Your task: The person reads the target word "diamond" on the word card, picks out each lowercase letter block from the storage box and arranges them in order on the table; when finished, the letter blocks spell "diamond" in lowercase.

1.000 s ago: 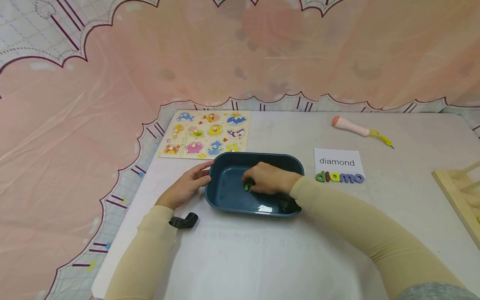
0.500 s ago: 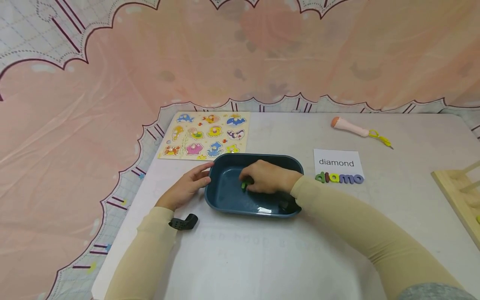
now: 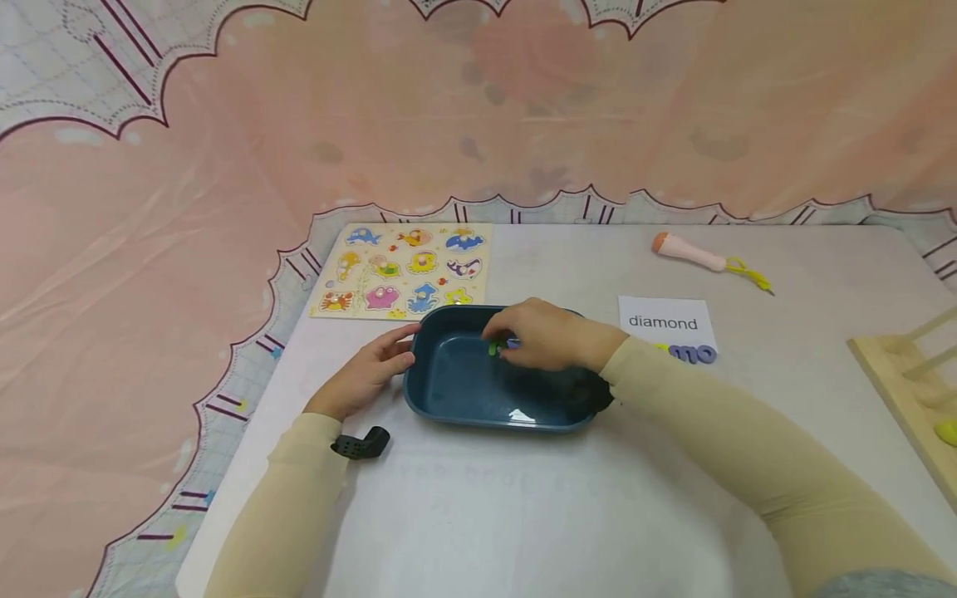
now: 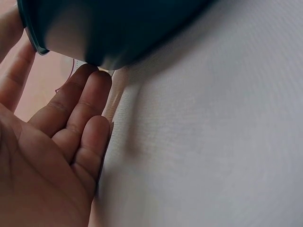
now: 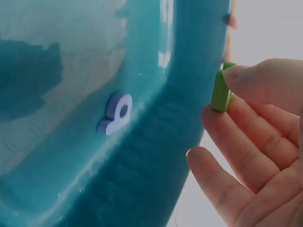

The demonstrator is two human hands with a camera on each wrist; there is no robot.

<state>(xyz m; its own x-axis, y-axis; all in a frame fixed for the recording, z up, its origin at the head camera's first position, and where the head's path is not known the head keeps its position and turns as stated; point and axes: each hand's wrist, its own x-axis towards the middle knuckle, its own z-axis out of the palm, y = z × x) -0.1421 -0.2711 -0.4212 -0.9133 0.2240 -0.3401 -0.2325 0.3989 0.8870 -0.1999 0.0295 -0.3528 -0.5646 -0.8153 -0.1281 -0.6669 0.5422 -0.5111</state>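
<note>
Over the dark blue basin, my right hand pinches a small green letter between thumb and fingertips. Its exact shape is partly hidden by the fingers. A purple letter lies inside the basin, below the hand; in the head view only a bit of it shows past the fingers. My left hand rests against the basin's left side, its fingers loosely extended and touching the outside near the rim.
A white card reading "diamond" lies right of the basin, with coloured letters along its lower edge, partly covered by the right arm. Behind stand a sea-animal puzzle board and a pink-handled tool. A wooden rack is at the right.
My right hand, holding the green letter, has risen and moved toward the basin's far side, uncovering a purple letter. The right sleeve now hides some coloured letters. My left hand stays put.
</note>
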